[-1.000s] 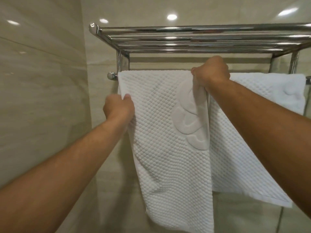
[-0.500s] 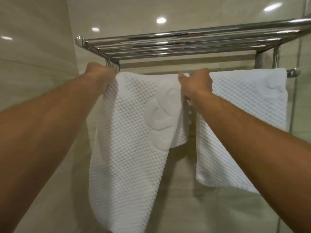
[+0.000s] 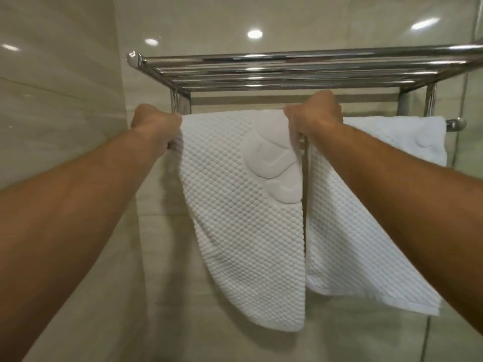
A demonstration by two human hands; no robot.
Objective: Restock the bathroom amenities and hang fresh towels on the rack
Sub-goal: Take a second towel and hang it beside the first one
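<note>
Both arms reach up, the left hand point(image 3: 154, 126) and right hand point(image 3: 315, 113) each clenching the waffle-textured white towel point(image 3: 235, 218) draped on the chrome rack point(image 3: 287, 71).

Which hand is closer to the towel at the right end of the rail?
Right. The right hand grips the left towel at its top right corner, next to the right towel; the left hand grips its top left corner, across that towel.

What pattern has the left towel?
The left towel is white, bumpy weave, with a smooth embossed motif near its top; head view.
</note>
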